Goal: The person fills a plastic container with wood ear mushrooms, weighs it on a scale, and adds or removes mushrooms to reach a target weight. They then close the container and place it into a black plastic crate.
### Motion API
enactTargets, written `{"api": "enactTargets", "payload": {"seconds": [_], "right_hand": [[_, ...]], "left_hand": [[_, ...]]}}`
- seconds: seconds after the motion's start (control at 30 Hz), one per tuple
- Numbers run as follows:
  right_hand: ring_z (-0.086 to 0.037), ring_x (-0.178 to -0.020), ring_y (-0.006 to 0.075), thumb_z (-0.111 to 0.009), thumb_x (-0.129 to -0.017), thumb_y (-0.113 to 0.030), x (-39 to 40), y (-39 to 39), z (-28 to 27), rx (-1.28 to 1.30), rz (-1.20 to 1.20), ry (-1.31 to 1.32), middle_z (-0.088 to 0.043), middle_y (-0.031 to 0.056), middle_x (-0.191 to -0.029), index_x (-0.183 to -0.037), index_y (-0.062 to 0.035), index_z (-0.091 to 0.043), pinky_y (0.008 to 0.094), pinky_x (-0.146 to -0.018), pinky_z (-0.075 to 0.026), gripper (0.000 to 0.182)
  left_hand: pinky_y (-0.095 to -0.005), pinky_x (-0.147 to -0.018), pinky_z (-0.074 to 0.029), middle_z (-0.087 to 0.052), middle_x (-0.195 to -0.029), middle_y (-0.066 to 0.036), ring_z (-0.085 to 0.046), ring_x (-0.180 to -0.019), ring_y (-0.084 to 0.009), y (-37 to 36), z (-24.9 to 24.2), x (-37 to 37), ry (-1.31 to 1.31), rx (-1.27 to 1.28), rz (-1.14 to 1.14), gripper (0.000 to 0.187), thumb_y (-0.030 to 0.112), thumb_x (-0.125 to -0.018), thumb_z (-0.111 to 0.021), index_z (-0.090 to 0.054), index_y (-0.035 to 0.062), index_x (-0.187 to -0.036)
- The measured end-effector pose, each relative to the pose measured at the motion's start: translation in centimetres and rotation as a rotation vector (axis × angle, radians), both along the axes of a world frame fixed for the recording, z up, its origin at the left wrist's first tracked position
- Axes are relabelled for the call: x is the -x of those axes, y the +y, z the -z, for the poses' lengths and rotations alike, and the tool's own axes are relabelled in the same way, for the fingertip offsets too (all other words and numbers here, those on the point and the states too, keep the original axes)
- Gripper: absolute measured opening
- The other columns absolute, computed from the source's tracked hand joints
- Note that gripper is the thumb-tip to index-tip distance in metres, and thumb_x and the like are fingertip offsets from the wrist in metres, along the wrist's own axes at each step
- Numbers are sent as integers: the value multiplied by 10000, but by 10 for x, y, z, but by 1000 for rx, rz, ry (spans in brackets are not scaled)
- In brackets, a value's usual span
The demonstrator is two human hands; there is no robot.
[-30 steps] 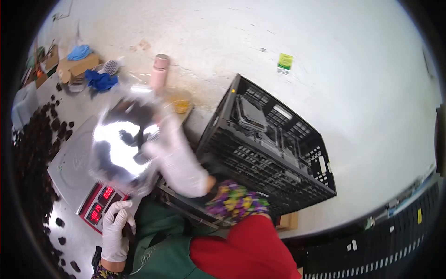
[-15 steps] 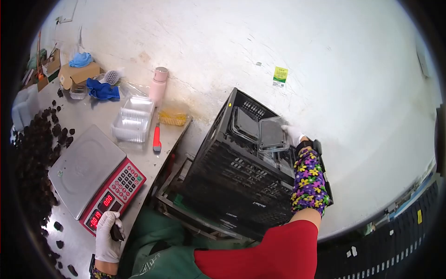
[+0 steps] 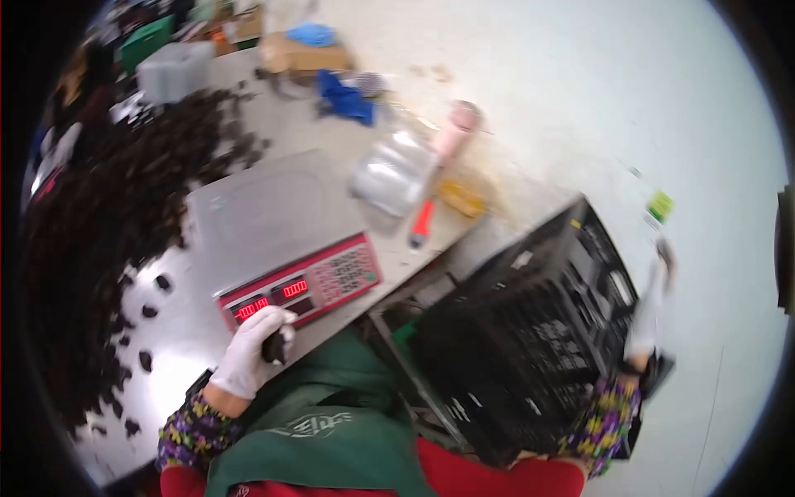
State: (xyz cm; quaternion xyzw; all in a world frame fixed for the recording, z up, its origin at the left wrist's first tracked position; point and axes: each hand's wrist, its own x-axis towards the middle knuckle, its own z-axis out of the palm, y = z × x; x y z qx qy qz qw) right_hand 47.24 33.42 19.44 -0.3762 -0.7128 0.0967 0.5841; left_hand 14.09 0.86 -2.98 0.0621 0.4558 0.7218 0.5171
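My left hand, in a white glove, is closed around a small dark lump beside the front edge of a red and grey digital scale. Red digits glow on its display, and its plate carries nothing. My right hand, also gloved, is smeared by motion at the right side of a black plastic crate. A blurred dark brownish shape shows at its fingertips; I cannot tell what it is.
A heap of dark lumps covers the table's left. Behind the scale are clear plastic containers, a red-handled cutter, a pink bottle, a yellow-filled container, a blue cloth and a cardboard box.
The view has swung left, so the table and crate appear farther right. My right hand has left the clear containers in the crate for its right side. My left hand still holds the dark lump.
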Motion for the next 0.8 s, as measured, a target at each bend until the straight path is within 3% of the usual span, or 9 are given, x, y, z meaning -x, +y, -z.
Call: {"api": "enactTargets", "payload": {"seconds": [0.07, 0.13, 0.2, 0.27, 0.4, 0.53, 0.63, 0.7, 0.8], "right_hand": [[-663, -1106, 303, -476, -1031, -86, 49, -81, 19, -247, -15, -270, -700, 175, -1159, -1166, 12, -676, 386, -1015, -485, 261], [-661, -1105, 354, -513, -980, -21, 99, -114, 61, -399, -383, -474, -712, 163, -1123, -1151, 8, -685, 444, -1032, -472, 244], [-632, -1142, 392, -531, -956, -16, 164, -103, 106, -268, -528, -559, -696, 166, -1146, -1178, 1, -672, 478, -1046, -454, 264], [-549, -1256, 380, -532, -957, -49, 227, -41, 160, -165, -565, -655, -644, 182, -1256, -1232, -3, -642, 445, -1092, -409, 300], [-506, -1270, 438, -583, -940, -177, 306, 88, 252, -129, -531, -964, -538, 273, -1381, -1395, 48, -496, 484, -1069, -412, 515], [-613, -1119, 431, -574, -955, -224, 335, 120, 262, 61, -378, -1193, -653, 262, -1207, -1288, -11, -607, 490, -970, -475, 397], [-665, -1011, 425, -595, -943, -240, 337, 137, 252, 135, -466, -1154, -702, 262, -1037, -1090, 8, -702, 472, -872, -507, 307], [-672, -980, 425, -613, -933, -251, 339, 142, 249, 161, -451, -1195, -706, 258, -1009, -1076, 12, -704, 473, -853, -509, 313], [-686, -889, 418, -682, -891, -266, 340, 157, 256, 223, -411, -1216, -719, 233, -937, -1029, 6, -718, 469, -803, -519, 307]], "left_hand": [[-243, -560, -431, -624, -787, -16, -558, -656, -109, -11, 13, 5, -19, -41, -28, 203, 238, -1029, -557, -658, 64, -1056], [-255, -546, -425, -594, -778, -5, -537, -642, -107, -23, 12, 6, 8, 14, -35, 191, 247, -1016, -567, -632, 72, -1056], [-237, -563, -425, -605, -783, 7, -543, -642, -86, -36, 8, 3, -39, 51, -103, 182, 240, -1012, -576, -657, 80, -1042], [-204, -539, -428, -637, -804, 3, -568, -659, -64, -57, 14, 4, -207, 48, -173, 171, 249, -1020, -598, -675, 99, -1048], [-199, -542, -447, -650, -821, -2, -588, -680, -65, -118, 35, 6, -166, 59, -366, 184, 245, -1025, -596, -681, 85, -1053], [-208, -587, -482, -654, -823, -7, -611, -696, -80, -160, 55, -8, -160, 87, -627, 182, 229, -1022, -599, -681, 72, -1064], [-213, -622, -499, -659, -833, -14, -622, -730, -83, -186, 60, -12, -149, 95, -734, 175, 217, -1016, -610, -679, 65, -1068], [-220, -641, -503, -655, -840, -11, -615, -742, -78, -193, 53, -3, -39, 247, -782, 171, 214, -1014, -616, -670, 55, -1050], [-224, -666, -479, -636, -830, 7, -574, -722, -63, -199, 55, 32, 385, 365, -873, 153, 170, -993, -617, -666, 26, -1003]]}}
